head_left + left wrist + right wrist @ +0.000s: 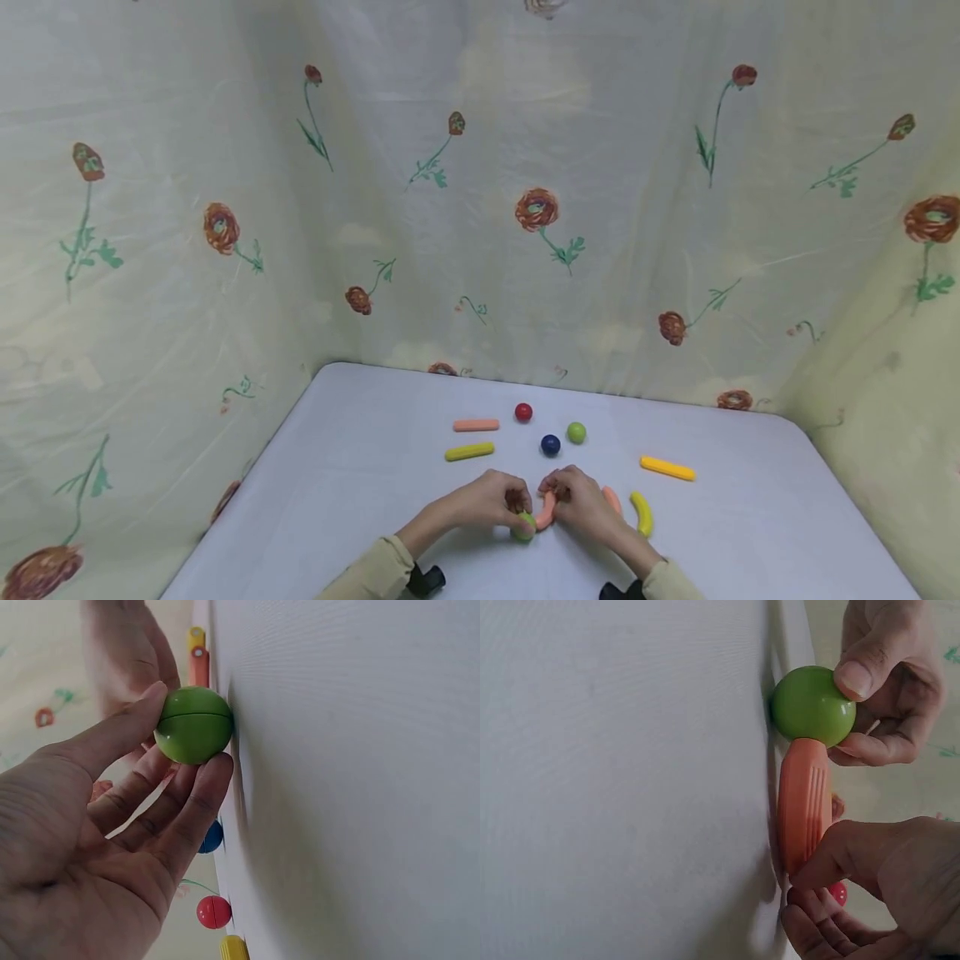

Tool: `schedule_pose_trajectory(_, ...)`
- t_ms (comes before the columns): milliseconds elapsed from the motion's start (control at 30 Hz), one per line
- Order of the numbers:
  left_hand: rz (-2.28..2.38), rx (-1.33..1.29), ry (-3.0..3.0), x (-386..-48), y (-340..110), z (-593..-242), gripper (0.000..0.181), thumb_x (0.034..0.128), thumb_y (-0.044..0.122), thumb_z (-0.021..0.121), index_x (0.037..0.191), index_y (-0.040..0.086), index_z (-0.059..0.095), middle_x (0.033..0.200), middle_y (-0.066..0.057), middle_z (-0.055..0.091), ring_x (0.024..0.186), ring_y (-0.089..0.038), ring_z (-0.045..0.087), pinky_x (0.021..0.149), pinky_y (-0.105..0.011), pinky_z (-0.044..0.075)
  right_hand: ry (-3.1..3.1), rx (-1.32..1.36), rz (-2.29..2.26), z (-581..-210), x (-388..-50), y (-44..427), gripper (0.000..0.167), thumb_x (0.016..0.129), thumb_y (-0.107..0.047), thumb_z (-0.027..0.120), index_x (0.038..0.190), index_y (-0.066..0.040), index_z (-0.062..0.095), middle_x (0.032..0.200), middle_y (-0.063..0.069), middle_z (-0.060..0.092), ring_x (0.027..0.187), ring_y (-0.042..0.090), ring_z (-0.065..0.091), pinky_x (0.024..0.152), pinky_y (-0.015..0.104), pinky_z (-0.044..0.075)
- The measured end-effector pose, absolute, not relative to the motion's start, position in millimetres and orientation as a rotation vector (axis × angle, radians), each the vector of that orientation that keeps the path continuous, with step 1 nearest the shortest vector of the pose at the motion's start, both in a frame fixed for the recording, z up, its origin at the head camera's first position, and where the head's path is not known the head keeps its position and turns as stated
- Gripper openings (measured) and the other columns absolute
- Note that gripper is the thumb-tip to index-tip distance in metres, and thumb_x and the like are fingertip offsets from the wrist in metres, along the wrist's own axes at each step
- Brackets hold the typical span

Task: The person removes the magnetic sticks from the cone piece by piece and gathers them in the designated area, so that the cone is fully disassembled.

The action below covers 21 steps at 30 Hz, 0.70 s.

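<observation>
Between its thumb and fingertips, my left hand [489, 502] holds a green ball [523, 528] low over the white table. A thin seam runs round the ball [193, 726] in the left wrist view. My right hand [582, 503] pinches one end of a curved salmon-coloured stick [544, 513]. In the right wrist view, grooves line the side of this stick [802, 806], and its far end meets the green ball [811, 706]. Just right of the right hand lie another curved salmon stick [612, 499], partly covered by the hand, and a curved yellow stick [642, 513].
Beyond the hands sit a blue ball [551, 445], a second green ball [576, 432] and a red ball [523, 412]. Straight sticks lie around: salmon [476, 425], yellow-green [469, 452] and orange-yellow [667, 468]. Flowered curtains [480, 233] surround the white table [360, 450].
</observation>
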<state>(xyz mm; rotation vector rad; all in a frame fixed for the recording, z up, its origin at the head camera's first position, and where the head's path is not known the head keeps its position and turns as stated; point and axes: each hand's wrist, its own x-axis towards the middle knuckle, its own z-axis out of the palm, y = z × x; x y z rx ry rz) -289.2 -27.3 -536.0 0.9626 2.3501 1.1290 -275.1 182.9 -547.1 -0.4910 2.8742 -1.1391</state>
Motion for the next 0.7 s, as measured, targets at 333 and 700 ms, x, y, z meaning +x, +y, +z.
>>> schedule_pose_trajectory(333,1.148,0.862,2.359,-290,-29,-536,0.019,0.0751,0.023,0.083,0.088,0.016,0.070,0.075,0.012,0.065,0.069,0.000,0.058,0.065,-0.017,0.047,2.920,0.088,-1.234,-542,-257,166,0.032,0.074,-0.020,0.080,0.092,-0.003,0.059,0.076,0.002,0.060,0.066,0.011,0.050,0.056,0.020,0.039)
schedule_pose_trajectory(700,1.156,0.822,2.356,-289,-32,-533,0.016,0.0748,0.019,0.083,0.084,0.016,0.071,0.076,0.012,0.066,0.069,0.000,0.059,0.064,-0.017,0.047,2.903,0.203,-1.293,-544,-258,161,0.023,0.074,-0.010,0.075,0.089,-0.002,0.059,0.078,0.005,0.060,0.068,0.013,0.053,0.057,0.021,0.040)
